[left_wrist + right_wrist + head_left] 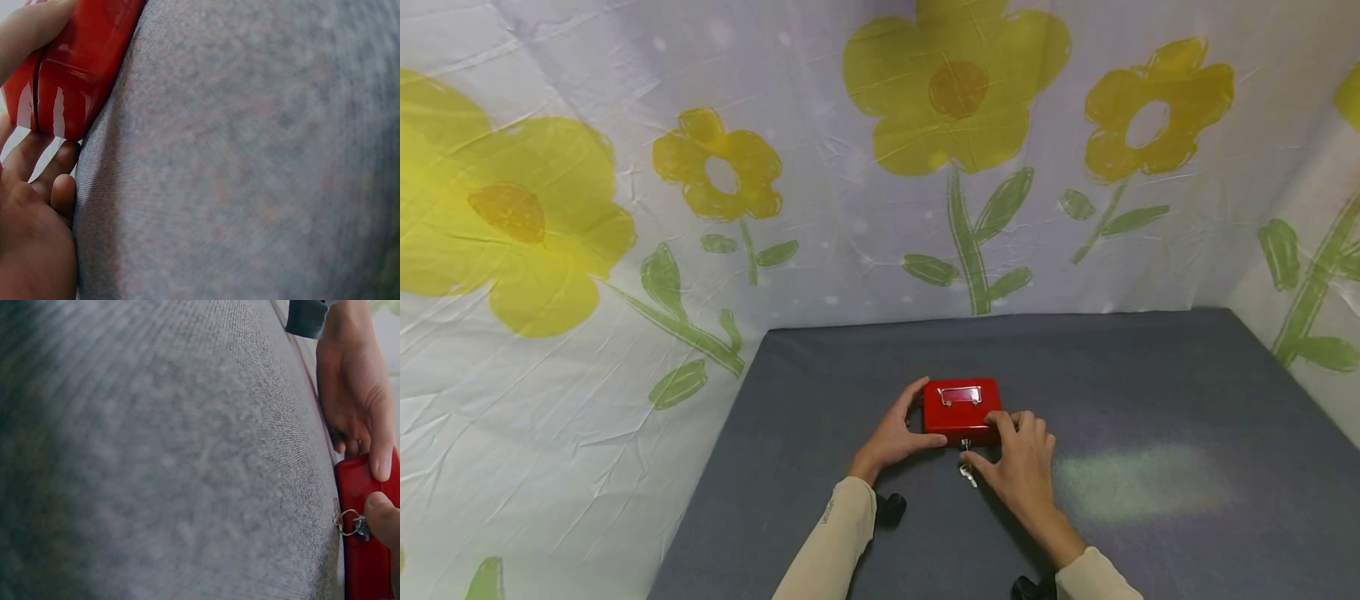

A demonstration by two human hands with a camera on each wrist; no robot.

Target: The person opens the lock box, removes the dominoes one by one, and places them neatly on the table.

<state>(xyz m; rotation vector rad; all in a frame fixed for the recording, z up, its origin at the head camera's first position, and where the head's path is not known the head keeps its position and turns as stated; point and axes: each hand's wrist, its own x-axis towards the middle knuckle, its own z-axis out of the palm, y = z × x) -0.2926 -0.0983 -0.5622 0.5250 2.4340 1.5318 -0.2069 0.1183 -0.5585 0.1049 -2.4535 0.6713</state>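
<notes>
A small red cash box (962, 410) with a silver handle (961, 395) on its lid sits on the dark cloth. A key (360, 526) is in the lock on its front, and a second key (967, 475) hangs from the ring. My left hand (898, 433) holds the box's left end, thumb on the front and fingers round the side. My right hand (1022, 458) is at the front right corner, index finger on the lid's edge, thumb (382, 512) at the front beside the key. The lid is down.
Grey cloth (1120, 400) covers the table under the box. Behind and to the sides hangs a pale curtain (842, 208) printed with yellow flowers. Dark wrist straps (890, 510) are below both hands.
</notes>
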